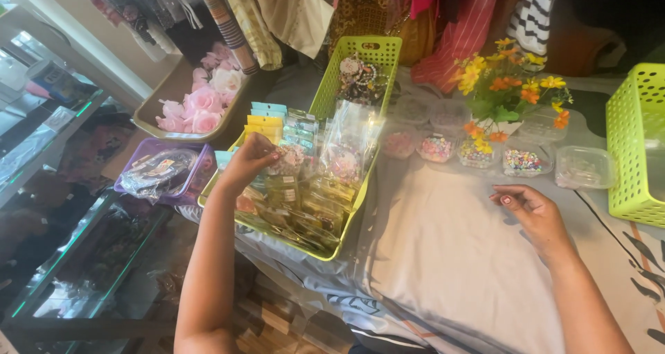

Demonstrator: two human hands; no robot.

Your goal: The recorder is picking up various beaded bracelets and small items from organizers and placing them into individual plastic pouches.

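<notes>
My left hand (248,161) reaches into a long lime-green basket (352,218) packed with small clear packets of beads and trinkets. Its fingers pinch one small packet with pinkish beads (285,158) near the basket's middle. My right hand (528,208) rests on the grey cloth (450,250) that covers the table, fingers loosely curled, holding nothing. The far end of the basket holds a heap of beaded bracelets (359,71).
Several clear tubs of coloured beads (523,161) line the back of the cloth, beside a pot of yellow and orange flowers (509,87). Another lime-green basket (634,146) stands at right. A purple tray (158,175) and a box of pink fabric roses (201,104) sit left. Clothes hang behind.
</notes>
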